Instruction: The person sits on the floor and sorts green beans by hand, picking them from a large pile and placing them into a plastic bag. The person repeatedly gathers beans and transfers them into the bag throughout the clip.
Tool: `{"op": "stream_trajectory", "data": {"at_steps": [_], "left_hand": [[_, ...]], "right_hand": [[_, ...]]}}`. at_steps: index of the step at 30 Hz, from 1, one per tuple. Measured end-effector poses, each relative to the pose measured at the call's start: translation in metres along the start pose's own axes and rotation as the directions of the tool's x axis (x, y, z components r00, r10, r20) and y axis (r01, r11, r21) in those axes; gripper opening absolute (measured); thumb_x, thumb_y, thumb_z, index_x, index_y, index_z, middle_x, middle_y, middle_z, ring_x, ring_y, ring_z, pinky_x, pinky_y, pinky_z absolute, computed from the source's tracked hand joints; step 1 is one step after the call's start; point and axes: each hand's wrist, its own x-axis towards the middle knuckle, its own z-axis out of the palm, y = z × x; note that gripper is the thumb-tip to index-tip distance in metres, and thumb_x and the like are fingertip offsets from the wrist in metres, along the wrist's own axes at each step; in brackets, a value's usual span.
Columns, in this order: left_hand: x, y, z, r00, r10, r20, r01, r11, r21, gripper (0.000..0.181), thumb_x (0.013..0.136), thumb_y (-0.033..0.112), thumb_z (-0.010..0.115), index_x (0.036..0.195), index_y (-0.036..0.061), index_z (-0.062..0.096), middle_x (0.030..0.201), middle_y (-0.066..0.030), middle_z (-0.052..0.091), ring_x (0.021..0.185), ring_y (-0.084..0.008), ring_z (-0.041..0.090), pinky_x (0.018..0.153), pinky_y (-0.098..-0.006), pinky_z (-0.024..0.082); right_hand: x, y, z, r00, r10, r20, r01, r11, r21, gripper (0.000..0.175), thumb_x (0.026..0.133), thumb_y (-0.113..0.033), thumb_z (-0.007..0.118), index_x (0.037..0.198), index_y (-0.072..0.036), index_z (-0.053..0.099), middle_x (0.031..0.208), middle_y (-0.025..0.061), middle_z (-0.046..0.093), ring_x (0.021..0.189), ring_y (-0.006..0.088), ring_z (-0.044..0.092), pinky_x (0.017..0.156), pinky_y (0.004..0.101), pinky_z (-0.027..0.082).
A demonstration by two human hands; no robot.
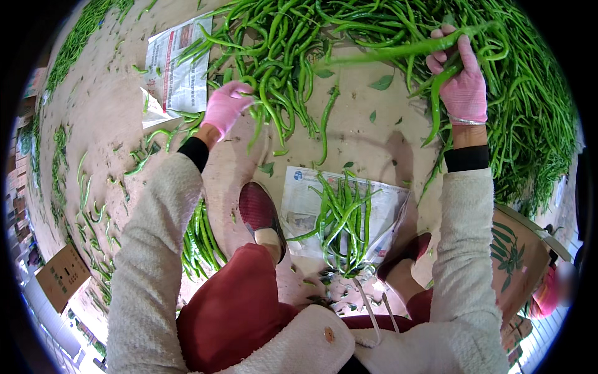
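My right hand [462,84], in a pink glove, is raised over the large pile at the right. It grips several long green chili peppers [437,100]; one sticks out to the left, blurred. My left hand [227,108], also pink-gloved, is at the near edge of a looser heap of green chili peppers [280,51]. Its thumb and fingertips meet at a blurred green chili pepper [255,128] that hangs down from them. Between my feet, a bunch of chili peppers [345,219] lies on a newspaper sheet [299,201], stem ends towards me.
A big chili pile [528,121] fills the right side. Another newspaper [180,70] lies at the upper left. More peppers [201,238] lie beside my left shoe [259,205]. Cardboard boxes stand at left [63,278] and right [518,252]. A person in pink [544,294] is at the far right.
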Motion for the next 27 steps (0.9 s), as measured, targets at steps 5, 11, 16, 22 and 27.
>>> {"op": "stream_trajectory", "data": {"at_steps": [5, 11, 16, 22, 27], "left_hand": [[0.003, -0.032, -0.037, 0.927, 0.119, -0.355, -0.118, 0.993, 0.025, 0.022, 0.08, 0.013, 0.069, 0.101, 0.0086, 0.07, 0.088, -0.0042, 0.068, 0.078, -0.0113, 0.06, 0.072, -0.0253, 0.048], [-0.001, -0.023, -0.056, 0.872, 0.028, -0.488, -0.153, 0.964, -0.218, 0.027, 0.084, 0.009, 0.067, 0.11, 0.0024, 0.065, 0.096, -0.0042, 0.066, 0.084, -0.0124, 0.059, 0.074, -0.025, 0.047], [0.0, -0.029, -0.06, 0.88, -0.076, -0.468, -0.044, 0.97, -0.24, 0.05, 0.082, 0.009, 0.069, 0.129, 0.0042, 0.055, 0.112, -0.011, 0.064, 0.093, -0.0179, 0.061, 0.082, -0.0299, 0.049], [0.007, -0.023, -0.038, 0.869, 0.034, -0.494, 0.021, 0.994, 0.106, 0.053, 0.081, 0.011, 0.063, 0.133, 0.0114, 0.054, 0.124, -0.0158, 0.062, 0.106, -0.0239, 0.064, 0.091, -0.032, 0.049], [-0.006, -0.002, 0.01, 0.965, 0.254, -0.062, -0.195, 0.858, 0.475, 0.048, 0.082, 0.019, 0.064, 0.13, 0.017, 0.057, 0.119, -0.013, 0.063, 0.113, -0.0273, 0.059, 0.097, -0.036, 0.047]], "right_hand": [[-0.017, 0.004, 0.005, 0.964, 0.265, -0.024, -0.266, 0.957, -0.114, 0.032, 0.099, -0.035, 0.053, 0.1, -0.005, 0.06, 0.085, 0.0024, 0.063, 0.075, 0.0122, 0.06, 0.071, 0.0229, 0.043], [-0.021, 0.113, 0.017, 0.899, 0.438, 0.02, -0.17, 0.39, -0.905, 0.042, 0.085, -0.043, 0.064, 0.1, -0.003, 0.07, 0.071, 0.012, 0.063, 0.067, 0.0283, 0.059, 0.073, 0.0375, 0.049], [-0.026, 0.204, 0.069, 0.776, 0.556, -0.297, -0.371, 0.022, -0.928, 0.05, 0.083, -0.047, 0.066, 0.099, 0.0, 0.07, 0.107, 0.024, 0.067, 0.102, 0.0398, 0.064, 0.086, 0.044, 0.051], [-0.027, 0.217, 0.035, 0.697, 0.687, -0.205, -0.546, 0.322, -0.774, 0.035, 0.081, -0.034, 0.068, 0.082, 0.001, 0.068, 0.085, 0.0167, 0.069, 0.074, 0.0262, 0.066, 0.066, 0.0367, 0.05], [-0.032, 0.152, 0.019, 0.725, 0.628, 0.281, -0.507, 0.764, -0.399, 0.029, 0.087, -0.028, 0.065, 0.082, -0.001, 0.061, 0.072, 0.0067, 0.061, 0.063, 0.0141, 0.058, 0.052, 0.0274, 0.044]]}}
